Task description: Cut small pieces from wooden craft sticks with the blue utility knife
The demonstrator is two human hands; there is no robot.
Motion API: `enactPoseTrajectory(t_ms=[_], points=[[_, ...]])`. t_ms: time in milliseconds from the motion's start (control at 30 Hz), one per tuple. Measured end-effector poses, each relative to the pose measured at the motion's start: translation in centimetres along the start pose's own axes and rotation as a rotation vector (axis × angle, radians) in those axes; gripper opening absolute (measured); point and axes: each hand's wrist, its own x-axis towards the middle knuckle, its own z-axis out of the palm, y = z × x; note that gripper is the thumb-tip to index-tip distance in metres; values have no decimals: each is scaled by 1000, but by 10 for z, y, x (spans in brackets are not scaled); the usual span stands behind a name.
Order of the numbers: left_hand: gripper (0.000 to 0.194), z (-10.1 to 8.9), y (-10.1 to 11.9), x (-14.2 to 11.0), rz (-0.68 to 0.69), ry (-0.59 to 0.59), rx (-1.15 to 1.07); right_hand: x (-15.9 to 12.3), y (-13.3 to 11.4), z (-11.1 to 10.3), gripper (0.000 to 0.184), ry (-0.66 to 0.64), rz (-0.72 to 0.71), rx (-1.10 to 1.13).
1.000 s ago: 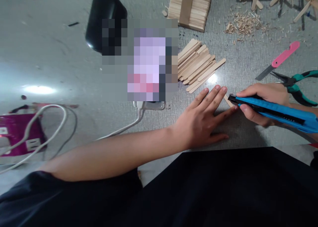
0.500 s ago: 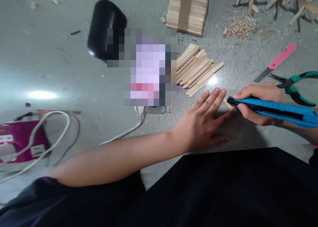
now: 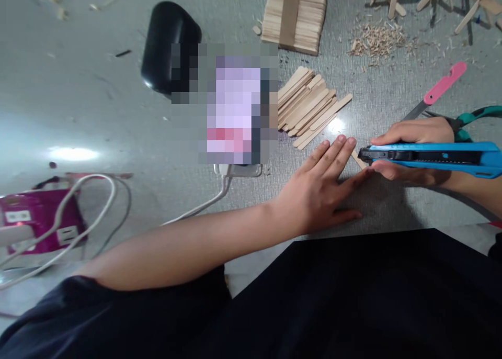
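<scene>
My left hand [image 3: 319, 186] lies palm down on the grey table, fingers stretched out, partly covering a wooden craft stick [image 3: 358, 160]. Its index fingertip rests at the stick's near end. Gripped in my right hand [image 3: 411, 131] is a blue utility knife [image 3: 443, 160], its black tip over the stick beside the left fingers. Whether the blade touches the wood I cannot tell. Just beyond the left fingertips lies a loose pile of craft sticks [image 3: 309, 105].
A banded bundle of sticks [image 3: 308, 19] and wood shavings [image 3: 378, 40] lie farther back. A pink folding knife [image 3: 445, 84] and green-handled pliers [image 3: 470, 121] are near my right hand. Leftward are a blurred-out phone [image 3: 235, 97], a black case [image 3: 168, 45] and a white cable [image 3: 204, 208].
The blue utility knife has turned to lie more level, its rear end swinging away from my body, with my right hand shifting slightly. My left hand stays in place on the stick.
</scene>
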Motion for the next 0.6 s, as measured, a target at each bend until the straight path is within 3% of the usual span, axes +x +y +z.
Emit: enactPoseTrajectory(t_ms=[167,433,533,600], points=[[95,-1,0,-1,-1,14,-9,1,6,-4,33,-32,-107,-39],[97,-3,2,1,-12,-27,6,0,6,-3,49,13,-114,25],[94,-4,2,1,3,-31,3,-1,2,-4,42,-41,-64,34],[92,-4,1,1,10,-29,-7,-2,-1,-3,32,-8,-21,17]])
